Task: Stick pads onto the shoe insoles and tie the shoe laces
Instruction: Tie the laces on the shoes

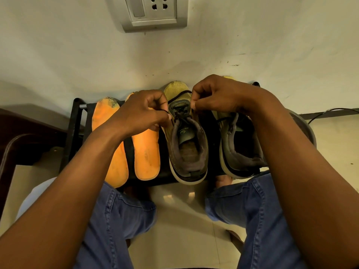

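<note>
Lace-tying step on the left yellow sneaker [184, 133]: left hand [143, 111] & right hand [215, 96] each pinch a black lace [179, 94] end; next, prob. cross & knot w/ even tension.

Only 1 view is given, from a wide-angle camera worn on the person's head. It looks forward and steeply down, so the wall with its socket plate [153, 12] fills the top of the picture and the person's denim-clad knees [120, 220] and the tiled floor [180, 230] fill the bottom. The camera sits close: both forearms run in from the lower corners and meet near the middle, where the low black rack [77, 121] stands against the wall. Straight lines bow toward the edges, as a wide lens bends them.
</note>
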The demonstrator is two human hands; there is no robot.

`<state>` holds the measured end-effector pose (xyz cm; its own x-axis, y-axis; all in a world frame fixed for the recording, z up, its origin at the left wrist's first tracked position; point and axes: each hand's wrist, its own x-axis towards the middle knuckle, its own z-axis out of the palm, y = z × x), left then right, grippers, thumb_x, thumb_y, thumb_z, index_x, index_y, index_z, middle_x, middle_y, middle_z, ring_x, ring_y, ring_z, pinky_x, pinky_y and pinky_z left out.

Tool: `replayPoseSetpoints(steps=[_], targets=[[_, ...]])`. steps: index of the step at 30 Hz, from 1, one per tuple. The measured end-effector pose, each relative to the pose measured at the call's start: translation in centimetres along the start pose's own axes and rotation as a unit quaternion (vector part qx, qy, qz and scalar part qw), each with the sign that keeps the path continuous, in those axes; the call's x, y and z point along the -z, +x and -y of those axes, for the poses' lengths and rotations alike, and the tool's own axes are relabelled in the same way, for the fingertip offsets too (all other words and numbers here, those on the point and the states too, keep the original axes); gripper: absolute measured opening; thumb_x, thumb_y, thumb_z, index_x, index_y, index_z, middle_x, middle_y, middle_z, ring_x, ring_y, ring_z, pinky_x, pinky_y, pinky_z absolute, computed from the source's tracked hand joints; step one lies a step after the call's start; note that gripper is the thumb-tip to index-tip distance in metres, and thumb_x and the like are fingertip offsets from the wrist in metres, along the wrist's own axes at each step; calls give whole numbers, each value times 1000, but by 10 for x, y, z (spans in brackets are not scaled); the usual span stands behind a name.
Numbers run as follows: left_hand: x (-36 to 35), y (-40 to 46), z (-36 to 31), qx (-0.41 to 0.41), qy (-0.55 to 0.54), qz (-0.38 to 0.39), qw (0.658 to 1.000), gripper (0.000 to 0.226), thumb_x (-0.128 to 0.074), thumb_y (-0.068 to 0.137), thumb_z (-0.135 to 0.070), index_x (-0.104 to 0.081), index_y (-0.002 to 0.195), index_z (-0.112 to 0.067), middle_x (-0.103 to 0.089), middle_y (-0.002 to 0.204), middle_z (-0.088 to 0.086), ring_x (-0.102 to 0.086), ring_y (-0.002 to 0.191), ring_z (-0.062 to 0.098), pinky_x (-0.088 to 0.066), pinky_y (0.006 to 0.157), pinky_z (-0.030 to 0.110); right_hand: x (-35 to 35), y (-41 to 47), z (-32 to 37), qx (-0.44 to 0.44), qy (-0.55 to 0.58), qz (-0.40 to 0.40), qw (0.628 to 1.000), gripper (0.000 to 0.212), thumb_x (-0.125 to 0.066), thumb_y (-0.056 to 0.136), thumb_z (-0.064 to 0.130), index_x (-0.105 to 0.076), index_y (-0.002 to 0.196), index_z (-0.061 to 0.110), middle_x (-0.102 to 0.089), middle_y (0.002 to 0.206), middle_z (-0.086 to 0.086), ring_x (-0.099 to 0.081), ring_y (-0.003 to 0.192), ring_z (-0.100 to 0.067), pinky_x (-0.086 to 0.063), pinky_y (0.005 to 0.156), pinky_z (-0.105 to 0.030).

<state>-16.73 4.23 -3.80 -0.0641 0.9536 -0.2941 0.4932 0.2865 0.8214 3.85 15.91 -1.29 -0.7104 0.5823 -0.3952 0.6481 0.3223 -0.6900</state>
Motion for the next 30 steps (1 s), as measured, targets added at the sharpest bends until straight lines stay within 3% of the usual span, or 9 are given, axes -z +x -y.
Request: replayPoseSetpoints(steps=[3, 6, 8, 12, 17, 21, 25, 30], targets=[[2, 3, 2, -73, 101, -55, 991, 6, -81, 85, -17, -75, 85, -18, -68, 86, -6, -67, 73, 13, -59, 71, 33, 3, 0, -1, 19, -20, -35, 999, 5, -74, 89, 20, -79, 89, 22, -76, 85, 5, -69, 79, -8, -57, 82, -34], [2, 3, 3, -90, 90, -72, 989, 4, -82, 85, -20, -78, 86, -22, -61, 62, -6, -55, 54, 11, -43, 62, 24, 5, -2, 0, 17, 4, -32, 999, 5, -74, 90, 17, -79, 90, 16, -75, 75, 1, -67, 65, -7, -56, 72, -27], [1, 2, 4, -78, 62, -69, 993, 4, -80, 88, -20, -78, 90, -23, -65, 55, -2, -59, 50, 10, -52, 62, 26, 3, -2, 2, 9, 23, -15, 1000, 8, -71, 93, 14, -77, 92, 10, -76, 74, -4, -71, 65, -13, -58, 71, -29], [1, 2, -1, -56, -41, -76, 995, 14, -71, 93, -7, -78, 99, -17, -77, 77, 5, -75, 68, 24, -65, 68, 40, -1, -2, 5, 14, 74, -15, 997, 16, -70, 94, 18, -77, 97, 5, -78, 87, -4, -76, 81, -16, -63, 80, -34], [0, 3, -6, -64, -171, -99, 978, 21, -66, 95, -2, -75, 112, -10, -77, 107, 7, -74, 100, 28, -63, 83, 48, -3, -1, 12, 26, 225, -46, 973, 19, -70, 94, 13, -73, 107, -1, -77, 96, -16, -75, 91, -28, -61, 88, -44], [-1, 4, -6, -101, -219, -125, 963, 31, -65, 92, -3, -69, 123, -6, -74, 117, 11, -70, 110, 33, -57, 92, 57, -7, 0, 17, 34, 354, -54, 933, 23, -66, 92, -1, -68, 114, -9, -71, 104, -29, -73, 98, -39, -60, 89, -50], [-3, 5, -7, -152, -217, -128, 956, 38, -62, 93, -4, -63, 131, -3, -69, 127, 15, -65, 121, 31, -51, 101, 61, -7, 1, 21, 54, 399, -40, 914, 27, -63, 93, -4, -66, 119, -8, -69, 104, -30, -72, 87, -33, -62, 80, -44], [-5, 6, -9, -195, -224, -91, 950, 39, -47, 101, 0, -54, 139, 2, -61, 139, 17, -56, 133, 29, -46, 110, 53, -10, 2, 22, 63, 338, -8, 939, 27, -65, 95, 7, -67, 119, -5, -71, 110, -26, -69, 70, -25, -52, 53, -29]])
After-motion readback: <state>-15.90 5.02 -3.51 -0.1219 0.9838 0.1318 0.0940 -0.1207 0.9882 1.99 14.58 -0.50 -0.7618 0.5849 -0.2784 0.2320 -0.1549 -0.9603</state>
